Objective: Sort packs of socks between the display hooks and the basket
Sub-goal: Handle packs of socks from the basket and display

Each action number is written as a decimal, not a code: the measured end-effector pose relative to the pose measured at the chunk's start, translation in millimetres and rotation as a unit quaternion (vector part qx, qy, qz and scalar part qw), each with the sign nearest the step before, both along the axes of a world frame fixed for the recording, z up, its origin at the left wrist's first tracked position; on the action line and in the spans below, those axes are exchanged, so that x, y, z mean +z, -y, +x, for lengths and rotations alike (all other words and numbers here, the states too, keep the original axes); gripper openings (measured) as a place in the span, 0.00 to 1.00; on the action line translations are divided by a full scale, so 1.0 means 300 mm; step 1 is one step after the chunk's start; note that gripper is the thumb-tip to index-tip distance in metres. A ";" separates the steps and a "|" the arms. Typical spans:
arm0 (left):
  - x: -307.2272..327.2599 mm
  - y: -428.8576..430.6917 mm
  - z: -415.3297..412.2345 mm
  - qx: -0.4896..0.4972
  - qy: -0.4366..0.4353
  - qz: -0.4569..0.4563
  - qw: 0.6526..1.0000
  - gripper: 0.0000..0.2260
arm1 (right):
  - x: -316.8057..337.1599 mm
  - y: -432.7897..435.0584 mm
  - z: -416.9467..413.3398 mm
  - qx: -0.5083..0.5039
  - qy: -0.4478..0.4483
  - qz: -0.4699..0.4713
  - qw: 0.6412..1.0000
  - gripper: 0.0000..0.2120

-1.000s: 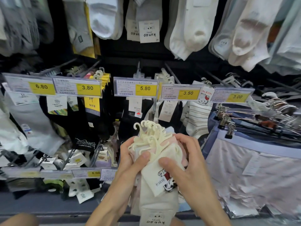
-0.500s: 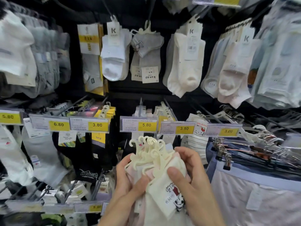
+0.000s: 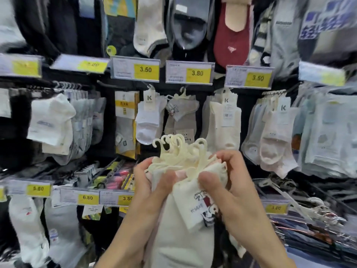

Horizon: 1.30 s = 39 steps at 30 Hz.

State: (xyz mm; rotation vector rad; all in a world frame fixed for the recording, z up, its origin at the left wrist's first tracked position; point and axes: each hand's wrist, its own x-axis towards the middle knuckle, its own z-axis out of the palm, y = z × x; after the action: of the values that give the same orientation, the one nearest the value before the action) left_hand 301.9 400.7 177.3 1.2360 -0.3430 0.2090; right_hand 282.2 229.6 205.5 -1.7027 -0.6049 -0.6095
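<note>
left hand (image 3: pixel 152 188) is wrapped round the left side of the bundle of sock packs (image 3: pixel 185 235), fingers curled behind it and the thumb pressed flat across the front just under the hangers. right hand (image 3: pixel 233 188) is closed on the top right of the same bundle, fingers hooked over the upper edge and the thumb pinching the front pack (image 3: pixel 195 207) right below its hanger. so both hands are gripping, neither is loose. the bundle sits low in the middle of the view, held up in front of the rack. its long axis runs pretty much straight up and down, with the cream plastic hanger hooks (image 3: pixel 179 149) fanned out on top pointing up and the toe ends running down out of the bottom of the shot. the front pack is cocked a bit, its label and cartoon print slanting down to the right (can't read the print, too blurry). just behind the hooks hangs a grey pair (image 3: pixel 181 115) on a display hook, white socks (image 3: pixel 148 120) to its left and cream socks (image 3: pixel 224 122) to its right. above those is a row of yellow price tags, one reading 3.80 (image 3: pixel 197 73). the edges of the rack are smeared with blur.
</note>
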 end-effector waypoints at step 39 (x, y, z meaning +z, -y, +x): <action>0.008 -0.196 0.238 0.019 -0.005 -0.059 0.998 0.27 | 0.440 -0.101 0.778 -0.201 0.047 0.027 0.978 0.20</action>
State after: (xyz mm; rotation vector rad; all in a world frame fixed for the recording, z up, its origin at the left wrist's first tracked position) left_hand 373.1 459.6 179.7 1.1282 -0.2949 0.2529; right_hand 515.6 260.0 337.5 -1.7652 -0.3038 -0.9882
